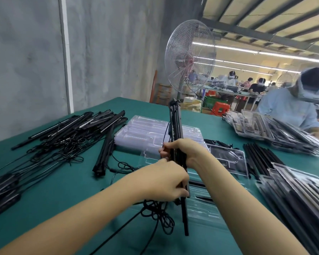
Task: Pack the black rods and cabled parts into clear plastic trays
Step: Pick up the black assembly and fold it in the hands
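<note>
Several black rods [176,126], gathered as one bundle, stand nearly upright above the middle of the green table [63,190]. Their cable [158,212] hangs in a loose coil from the lower end. The right hand [184,153] wraps the bundle about midway up. The left hand [166,179] closes round it just below, fingers curled. Beneath the hands lies a clear tray [206,212], seemingly not yet filled. A stack of empty trays [136,133] sits behind it, toward the far edge. Cabled rods [72,133] are heaped along the left edge, with plain rods [258,159] and filled trays [298,196] toward the right edge.

Probable hazards:
- The dangling coil may snag on the tray rim, or tangle with the stray cable [125,166] on the table, as the bundle comes down.
- Rods may slide out of step within the grip and miss their channels.
- A loop trapped underneath would keep a rod from seating.
</note>
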The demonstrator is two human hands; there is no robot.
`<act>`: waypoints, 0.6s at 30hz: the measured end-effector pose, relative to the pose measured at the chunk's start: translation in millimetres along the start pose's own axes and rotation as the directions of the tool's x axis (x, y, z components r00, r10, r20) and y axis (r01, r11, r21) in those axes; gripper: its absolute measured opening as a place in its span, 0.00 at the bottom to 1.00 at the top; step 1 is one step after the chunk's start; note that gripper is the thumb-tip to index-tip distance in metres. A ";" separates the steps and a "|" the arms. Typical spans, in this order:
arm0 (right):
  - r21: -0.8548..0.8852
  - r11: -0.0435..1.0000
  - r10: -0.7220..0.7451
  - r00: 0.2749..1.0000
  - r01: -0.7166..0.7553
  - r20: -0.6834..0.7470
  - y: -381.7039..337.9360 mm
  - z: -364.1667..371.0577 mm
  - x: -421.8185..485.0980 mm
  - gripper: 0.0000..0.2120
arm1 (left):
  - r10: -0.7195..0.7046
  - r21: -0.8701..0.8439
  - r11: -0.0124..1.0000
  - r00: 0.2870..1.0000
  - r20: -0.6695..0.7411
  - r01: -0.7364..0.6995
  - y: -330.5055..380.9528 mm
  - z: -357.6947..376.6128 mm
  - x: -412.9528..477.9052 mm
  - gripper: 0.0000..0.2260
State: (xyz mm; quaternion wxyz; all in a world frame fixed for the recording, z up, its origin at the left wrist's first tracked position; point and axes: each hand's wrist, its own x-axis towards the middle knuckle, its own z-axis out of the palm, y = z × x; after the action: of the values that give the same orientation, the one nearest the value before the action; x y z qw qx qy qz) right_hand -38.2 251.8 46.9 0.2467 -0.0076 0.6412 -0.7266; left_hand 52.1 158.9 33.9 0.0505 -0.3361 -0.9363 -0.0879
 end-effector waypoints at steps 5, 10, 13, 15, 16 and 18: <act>0.017 0.988 -0.145 0.971 0.151 -0.191 -8.5 -14.0 3.2 0.10 | 0.085 -0.234 0.968 0.996 -0.027 -0.089 6.2 -6.2 -8.9 0.14; 0.032 0.960 -0.248 0.901 0.277 -0.355 -25.3 -36.2 0.1 0.07 | 0.033 -0.552 0.833 0.999 -0.002 -0.029 -30.7 -43.4 -35.1 0.13; 0.167 0.904 -0.274 0.835 0.393 -0.478 -52.2 -58.8 -6.5 0.06 | 0.014 -0.613 0.790 1.000 -0.006 -0.015 -59.0 -57.8 -48.6 0.12; 0.191 0.868 -0.310 0.800 0.459 -0.514 -68.4 -68.0 -13.8 0.07 | -0.032 -0.710 0.704 0.998 -0.059 -0.019 -76.6 -63.5 -51.6 0.10; 0.182 0.848 -0.337 0.773 0.497 -0.538 -75.4 -71.3 -16.7 0.08 | -0.061 -0.753 0.657 0.994 -0.093 -0.030 -85.0 -65.1 -50.9 0.10; 0.158 0.812 -0.375 0.709 0.563 -0.598 -87.2 -77.2 -21.6 0.08 | -0.156 -0.779 0.626 0.972 -0.178 -0.042 -97.7 -66.8 -44.4 0.12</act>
State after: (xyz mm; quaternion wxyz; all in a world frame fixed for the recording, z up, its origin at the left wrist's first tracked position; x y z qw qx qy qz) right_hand -74.9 336.2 121.4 -0.1422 0.0734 0.5294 -0.8331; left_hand 26.3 43.9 79.8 0.0048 -0.2825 -0.8043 -0.5228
